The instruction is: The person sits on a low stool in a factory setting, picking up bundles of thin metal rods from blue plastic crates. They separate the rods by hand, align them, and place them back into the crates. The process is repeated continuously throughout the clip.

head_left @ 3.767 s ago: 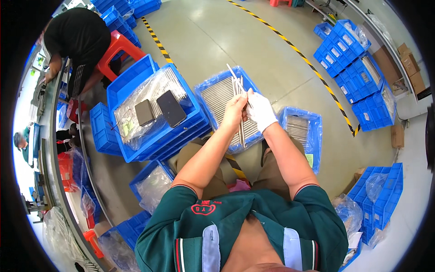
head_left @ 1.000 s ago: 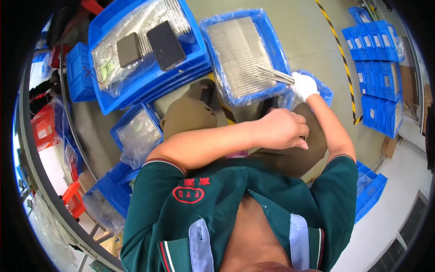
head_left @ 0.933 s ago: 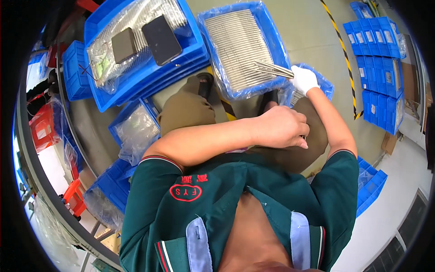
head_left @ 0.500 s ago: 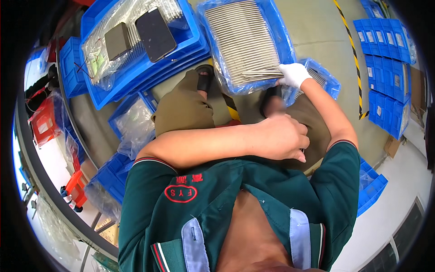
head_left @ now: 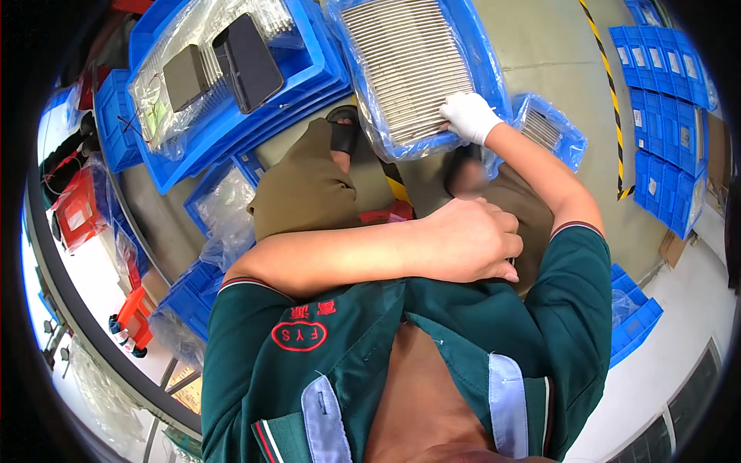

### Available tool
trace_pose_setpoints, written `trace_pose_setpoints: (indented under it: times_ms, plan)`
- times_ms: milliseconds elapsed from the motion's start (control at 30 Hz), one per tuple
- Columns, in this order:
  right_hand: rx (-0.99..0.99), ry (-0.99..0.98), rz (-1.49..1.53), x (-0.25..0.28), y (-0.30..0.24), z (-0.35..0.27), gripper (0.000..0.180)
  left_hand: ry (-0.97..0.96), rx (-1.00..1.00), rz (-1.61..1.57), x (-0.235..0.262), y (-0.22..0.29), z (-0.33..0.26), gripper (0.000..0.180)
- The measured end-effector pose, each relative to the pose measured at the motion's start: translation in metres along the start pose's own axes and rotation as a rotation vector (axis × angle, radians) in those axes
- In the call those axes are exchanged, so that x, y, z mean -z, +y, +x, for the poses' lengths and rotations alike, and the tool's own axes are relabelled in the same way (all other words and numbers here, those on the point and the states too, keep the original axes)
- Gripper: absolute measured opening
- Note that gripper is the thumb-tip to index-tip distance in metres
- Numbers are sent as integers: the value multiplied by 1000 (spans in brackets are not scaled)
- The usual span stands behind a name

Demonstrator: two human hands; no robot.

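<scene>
- In the head view, the right hand, gloved in white, is held over the near right corner of the bin; its fingers are bent down, and whether a rod is pinched cannot be told.
- The rods are laid side by side in the bin, at the fingertips and away to that hand's left; the row could be skewed if the fingers were dragged across it.
- The bag is bunched along the wall left of the right hand; a fold could be trapped under rod ends if it were pulled inward.
- The left hand is curled inward, nearer the body than the right; whether anything is enclosed is hidden, and a held piece could be dropped if the fingers were relaxed.
- The small bin is placed just right of the right hand; it could be nudged by a forearm swung outward.
- The phone is rested well left of the right hand, on the stack; it could slide if the stack were bumped.
</scene>
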State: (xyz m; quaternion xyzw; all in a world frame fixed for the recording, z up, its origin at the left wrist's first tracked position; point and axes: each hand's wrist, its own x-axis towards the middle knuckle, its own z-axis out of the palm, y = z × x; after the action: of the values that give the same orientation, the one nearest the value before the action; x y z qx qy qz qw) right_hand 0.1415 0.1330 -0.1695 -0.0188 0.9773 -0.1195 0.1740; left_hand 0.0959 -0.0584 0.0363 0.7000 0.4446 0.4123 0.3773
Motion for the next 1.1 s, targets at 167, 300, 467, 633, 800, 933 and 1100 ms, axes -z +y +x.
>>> trace_pose_setpoints:
  times_ms: [167,300,467,633,800,933,1100]
  plan:
    - [28,187,55,-9,10,6,16,-15,15,24,-2,-3,0,27]
    - [20,235,61,-14,12,11,10,-24,24,34,-2,-3,0,26]
    - [15,301,48,-19,4,24,14,-30,39,54,-2,-3,-1,26]
    - [56,292,44,-22,-7,24,12,-27,47,76,0,-4,-2,26]
    - [42,213,31,1,-20,19,10,-6,63,91,2,-4,-5,26]
    - [-435,485,176,-13,20,5,20,14,44,88,3,-2,-4,26]
    - [-783,43,569,-37,73,-6,63,10,34,96,3,-1,-6,26]
